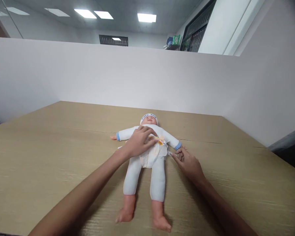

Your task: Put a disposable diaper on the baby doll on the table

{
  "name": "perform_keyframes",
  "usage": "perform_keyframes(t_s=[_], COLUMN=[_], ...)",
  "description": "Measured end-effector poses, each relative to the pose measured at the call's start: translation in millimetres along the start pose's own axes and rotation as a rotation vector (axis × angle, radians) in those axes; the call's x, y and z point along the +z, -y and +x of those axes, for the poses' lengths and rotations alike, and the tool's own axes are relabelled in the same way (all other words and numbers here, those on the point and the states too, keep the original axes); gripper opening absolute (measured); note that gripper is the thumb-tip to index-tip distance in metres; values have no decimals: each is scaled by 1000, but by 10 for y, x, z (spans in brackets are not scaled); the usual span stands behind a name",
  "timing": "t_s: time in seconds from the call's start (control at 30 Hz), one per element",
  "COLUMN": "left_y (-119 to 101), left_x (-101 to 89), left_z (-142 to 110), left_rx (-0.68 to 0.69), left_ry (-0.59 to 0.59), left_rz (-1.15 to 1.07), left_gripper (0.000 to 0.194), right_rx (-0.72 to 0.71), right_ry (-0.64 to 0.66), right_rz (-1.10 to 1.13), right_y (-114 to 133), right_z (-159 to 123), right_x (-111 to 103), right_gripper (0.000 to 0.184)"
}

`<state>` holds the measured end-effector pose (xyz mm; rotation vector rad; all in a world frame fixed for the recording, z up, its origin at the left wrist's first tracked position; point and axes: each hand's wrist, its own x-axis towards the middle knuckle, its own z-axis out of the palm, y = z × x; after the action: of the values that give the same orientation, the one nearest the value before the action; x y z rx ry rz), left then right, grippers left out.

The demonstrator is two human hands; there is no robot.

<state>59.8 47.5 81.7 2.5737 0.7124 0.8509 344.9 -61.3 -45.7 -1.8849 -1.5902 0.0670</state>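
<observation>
A baby doll (158, 183) in a white suit with blue cuffs and a white headband lies on its back, feet toward me. Around its hips is a white diaper (148, 160) with an orange print at the waist. My left hand (141, 141) rests over the diaper's front and the doll's belly, fingers extended and thumb apart, covering part of the print. To the right of the doll's hip, my right hand (189, 164) pinches the diaper's side tab (169, 153) between thumb and fingers, close to the doll's cuffed hand. The tab's tip is partly hidden.
The doll lies on a wide wood-coloured table (64, 157) with a thin seam across it. A white partition (113, 75) rises behind the far edge. Beyond it a green package (176, 40) stands near a barred window. A dark object (290, 144) is beside the table at right.
</observation>
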Motion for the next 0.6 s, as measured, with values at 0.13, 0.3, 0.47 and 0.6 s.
perform_keyframes(t_s=[0.13,0.3,0.47,0.6], left_y=[-114,-80,-76,-66], left_x=[278,394,411,427], left_z=[184,209,199,202], left_rx=[6,-22,-40,-43], left_ry=[123,123,120,121], left_rz=[234,348,360,360], left_gripper=[34,40,45,48], right_rx=[69,144,216,206], right_ry=[26,82,169,273], right_rz=[8,48,65,120], right_y=[-86,-111,-46,-21], right_z=[21,91,84,104], right_x=[106,98,25,-42], right_gripper=[46,47,49,54])
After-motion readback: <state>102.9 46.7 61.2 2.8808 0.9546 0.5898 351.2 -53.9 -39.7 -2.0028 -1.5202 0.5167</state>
